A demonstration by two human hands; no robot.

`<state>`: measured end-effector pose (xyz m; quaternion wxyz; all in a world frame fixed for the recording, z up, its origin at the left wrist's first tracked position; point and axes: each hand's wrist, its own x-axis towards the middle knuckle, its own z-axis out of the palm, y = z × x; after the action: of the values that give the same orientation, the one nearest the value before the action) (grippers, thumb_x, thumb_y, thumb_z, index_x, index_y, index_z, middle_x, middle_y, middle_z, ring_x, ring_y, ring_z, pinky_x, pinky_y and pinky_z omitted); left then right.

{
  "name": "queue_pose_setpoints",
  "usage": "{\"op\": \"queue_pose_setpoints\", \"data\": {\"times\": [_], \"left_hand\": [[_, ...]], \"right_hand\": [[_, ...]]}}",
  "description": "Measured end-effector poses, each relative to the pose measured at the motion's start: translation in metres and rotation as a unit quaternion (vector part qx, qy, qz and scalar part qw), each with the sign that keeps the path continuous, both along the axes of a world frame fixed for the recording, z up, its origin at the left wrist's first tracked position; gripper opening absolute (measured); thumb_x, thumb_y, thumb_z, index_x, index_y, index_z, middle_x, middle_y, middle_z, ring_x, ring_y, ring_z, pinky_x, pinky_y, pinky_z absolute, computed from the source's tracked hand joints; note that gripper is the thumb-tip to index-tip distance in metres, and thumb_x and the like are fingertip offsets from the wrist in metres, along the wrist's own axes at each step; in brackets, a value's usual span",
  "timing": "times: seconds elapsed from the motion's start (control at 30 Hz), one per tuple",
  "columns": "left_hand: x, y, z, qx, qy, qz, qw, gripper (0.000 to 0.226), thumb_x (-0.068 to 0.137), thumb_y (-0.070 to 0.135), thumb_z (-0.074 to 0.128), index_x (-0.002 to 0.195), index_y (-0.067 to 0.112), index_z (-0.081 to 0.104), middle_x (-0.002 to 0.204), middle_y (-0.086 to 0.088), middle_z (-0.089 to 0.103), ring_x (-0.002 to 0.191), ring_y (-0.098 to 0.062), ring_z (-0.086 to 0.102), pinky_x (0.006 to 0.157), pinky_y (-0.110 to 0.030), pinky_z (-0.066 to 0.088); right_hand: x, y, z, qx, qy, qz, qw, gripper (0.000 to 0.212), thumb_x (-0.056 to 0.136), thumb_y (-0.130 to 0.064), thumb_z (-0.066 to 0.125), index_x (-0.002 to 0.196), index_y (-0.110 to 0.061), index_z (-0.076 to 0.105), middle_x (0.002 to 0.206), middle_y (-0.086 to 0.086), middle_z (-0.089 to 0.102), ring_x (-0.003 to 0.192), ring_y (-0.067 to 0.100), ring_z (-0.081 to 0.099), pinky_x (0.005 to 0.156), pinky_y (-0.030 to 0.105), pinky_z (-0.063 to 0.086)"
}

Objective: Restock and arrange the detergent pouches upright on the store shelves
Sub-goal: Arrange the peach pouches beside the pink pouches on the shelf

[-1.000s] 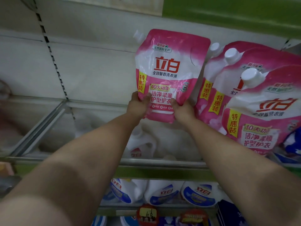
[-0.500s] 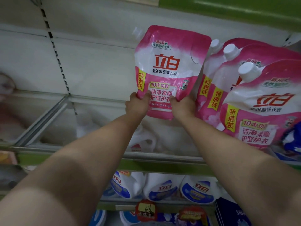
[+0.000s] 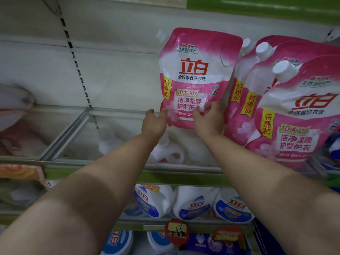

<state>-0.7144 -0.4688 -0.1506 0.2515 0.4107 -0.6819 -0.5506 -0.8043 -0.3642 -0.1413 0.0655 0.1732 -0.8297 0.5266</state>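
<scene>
A pink and white detergent pouch (image 3: 195,74) with a white spout cap stands upright at the back of the glass shelf (image 3: 77,126). My left hand (image 3: 154,124) grips its bottom left corner and my right hand (image 3: 209,120) grips its lower right edge, thumb across the front. Right beside it a row of three matching pouches (image 3: 298,115) leans toward me, the nearest one biggest in view. The held pouch's base is hidden behind my hands.
A glass divider (image 3: 60,137) splits the shelf; the left bay holds a pale pink pack (image 3: 12,107). White detergent jugs (image 3: 195,203) fill the shelf below, with red price tags (image 3: 176,230) on its rail. A green shelf edge (image 3: 276,6) hangs overhead.
The pouch and both hands have shifted slightly to the right, closer to the row of pouches. My right thumb now reaches further across the pouch's front.
</scene>
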Motion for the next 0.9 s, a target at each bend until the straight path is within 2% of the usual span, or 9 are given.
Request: {"op": "queue_pose_setpoints", "data": {"times": [0.1,0.27,0.43,0.53,0.67,0.73,0.9], "left_hand": [[0.014,-0.006,0.002,-0.013,-0.008,0.009,1.000,0.064,0.097,0.047,0.044,0.147,0.011,0.029,0.148,-0.013,0.039,0.131,-0.032,0.043,0.106,-0.043,0.040],[0.043,-0.022,0.007,-0.038,-0.007,0.015,0.999,0.059,0.097,0.045,0.045,0.144,0.011,0.035,0.146,-0.013,0.042,0.131,-0.030,0.042,0.105,-0.034,0.035],[0.081,-0.043,0.009,-0.053,0.000,0.025,0.998,0.051,0.097,0.040,0.048,0.137,0.010,0.043,0.138,-0.012,0.049,0.125,-0.028,0.047,0.093,-0.027,0.035],[0.107,-0.063,0.011,-0.065,-0.002,0.039,0.997,0.049,0.097,0.039,0.048,0.136,0.009,0.043,0.133,-0.011,0.052,0.121,-0.026,0.049,0.084,-0.024,0.032],[0.143,-0.095,0.015,-0.066,0.000,0.071,0.995,0.047,0.097,0.037,0.048,0.135,0.010,0.044,0.125,-0.006,0.054,0.117,-0.025,0.052,0.081,-0.021,0.032],[0.162,-0.111,0.016,-0.077,0.000,0.086,0.993,0.046,0.097,0.036,0.049,0.133,0.009,0.046,0.127,-0.008,0.056,0.115,-0.026,0.054,0.080,-0.022,0.033],[0.214,-0.151,0.022,-0.114,-0.019,0.140,0.983,0.044,0.096,0.033,0.050,0.132,0.006,0.049,0.123,-0.010,0.059,0.117,-0.026,0.053,0.084,-0.023,0.034]], "right_hand": [[0.016,-0.011,-0.002,-0.007,-0.006,0.038,0.999,0.029,0.084,-0.022,0.064,0.106,-0.010,0.052,0.094,0.005,0.058,0.086,0.020,0.056,0.073,0.027,0.043],[0.051,-0.030,-0.004,0.010,-0.013,0.107,0.994,0.023,0.086,-0.025,0.064,0.096,-0.015,0.046,0.099,0.001,0.055,0.087,0.017,0.053,0.068,0.026,0.042],[0.090,-0.060,-0.006,0.020,-0.022,0.150,0.988,0.023,0.087,-0.024,0.063,0.102,-0.017,0.047,0.099,0.000,0.052,0.087,0.017,0.051,0.071,0.025,0.037],[0.116,-0.085,-0.006,0.022,-0.034,0.164,0.986,0.033,0.086,-0.026,0.065,0.113,-0.013,0.050,0.096,0.001,0.049,0.086,0.016,0.049,0.071,0.025,0.034],[0.151,-0.119,-0.008,0.042,-0.029,0.178,0.983,0.036,0.084,-0.033,0.067,0.109,-0.018,0.046,0.104,0.000,0.047,0.086,0.014,0.048,0.071,0.024,0.034],[0.168,-0.137,-0.008,0.049,-0.027,0.192,0.980,0.039,0.083,-0.035,0.068,0.110,-0.018,0.046,0.110,0.002,0.049,0.087,0.014,0.047,0.073,0.023,0.034],[0.213,-0.188,-0.006,0.050,-0.026,0.233,0.971,0.043,0.082,-0.036,0.069,0.114,-0.016,0.047,0.119,0.006,0.050,0.088,0.014,0.047,0.075,0.022,0.036]]}}
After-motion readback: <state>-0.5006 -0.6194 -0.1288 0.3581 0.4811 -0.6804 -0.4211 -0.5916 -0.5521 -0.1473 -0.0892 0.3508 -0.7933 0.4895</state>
